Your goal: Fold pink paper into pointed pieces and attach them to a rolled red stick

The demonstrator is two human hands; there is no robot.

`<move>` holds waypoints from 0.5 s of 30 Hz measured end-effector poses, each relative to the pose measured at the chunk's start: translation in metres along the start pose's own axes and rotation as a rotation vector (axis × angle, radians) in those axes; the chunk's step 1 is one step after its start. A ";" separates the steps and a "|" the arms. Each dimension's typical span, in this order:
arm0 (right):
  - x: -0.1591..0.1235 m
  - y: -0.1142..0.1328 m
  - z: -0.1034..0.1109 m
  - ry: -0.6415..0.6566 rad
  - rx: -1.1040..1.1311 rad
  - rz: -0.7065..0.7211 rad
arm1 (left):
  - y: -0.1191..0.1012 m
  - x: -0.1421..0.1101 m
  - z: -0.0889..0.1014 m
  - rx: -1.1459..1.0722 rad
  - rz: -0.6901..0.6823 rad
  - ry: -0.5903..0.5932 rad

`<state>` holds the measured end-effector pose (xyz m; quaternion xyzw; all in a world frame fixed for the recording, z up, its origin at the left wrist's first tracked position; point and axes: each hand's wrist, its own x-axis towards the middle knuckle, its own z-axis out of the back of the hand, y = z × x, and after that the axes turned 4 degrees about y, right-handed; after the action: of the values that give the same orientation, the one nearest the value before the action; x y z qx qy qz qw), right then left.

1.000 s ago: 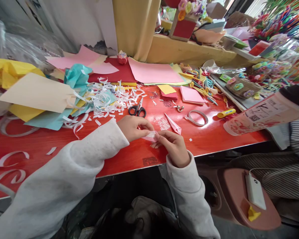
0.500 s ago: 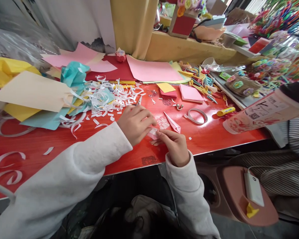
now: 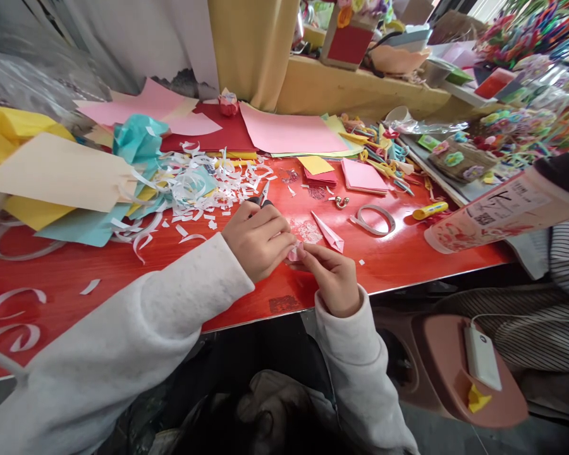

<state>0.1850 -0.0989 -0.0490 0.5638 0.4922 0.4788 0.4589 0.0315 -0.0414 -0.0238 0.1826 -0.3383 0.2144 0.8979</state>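
Between my fingertips is a small piece of pink paper (image 3: 294, 253), mostly covered by them. My left hand (image 3: 260, 241) pinches its left side, and my right hand (image 3: 330, 273) grips the right side between thumb and fingers. Just past the paper lies a folded pink paper cone (image 3: 328, 232) on the red table (image 3: 246, 297). Dark-handled scissors (image 3: 264, 194) rest beyond my left hand, partly hidden by it. A roll of clear tape (image 3: 373, 220) sits to the right of the cone.
White paper shreds (image 3: 194, 183) are heaped at the back left beside coloured sheets (image 3: 61, 170). Pink squares (image 3: 363, 175) and yellow squares (image 3: 315, 165) are stacked at the back. A tall printed cup (image 3: 502, 205) leans at the right, near a yellow glue stick (image 3: 430, 210).
My left fingers have closed in on the pink paper and met my right fingertips, covering more of it. The scissors show more behind my left hand.
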 end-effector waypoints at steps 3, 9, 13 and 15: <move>-0.001 -0.001 0.000 0.000 -0.054 0.023 | -0.001 0.000 0.000 -0.001 0.002 -0.006; -0.002 -0.004 0.002 -0.017 -0.169 0.064 | -0.003 -0.001 -0.002 -0.080 0.064 0.031; -0.002 -0.005 0.002 -0.018 -0.198 0.096 | -0.003 -0.001 -0.002 -0.153 0.124 0.053; -0.003 -0.004 0.003 -0.023 -0.224 0.105 | -0.003 -0.001 -0.003 -0.174 0.143 0.063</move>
<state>0.1868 -0.1013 -0.0539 0.5396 0.4000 0.5478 0.4988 0.0337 -0.0428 -0.0270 0.0725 -0.3393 0.2536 0.9029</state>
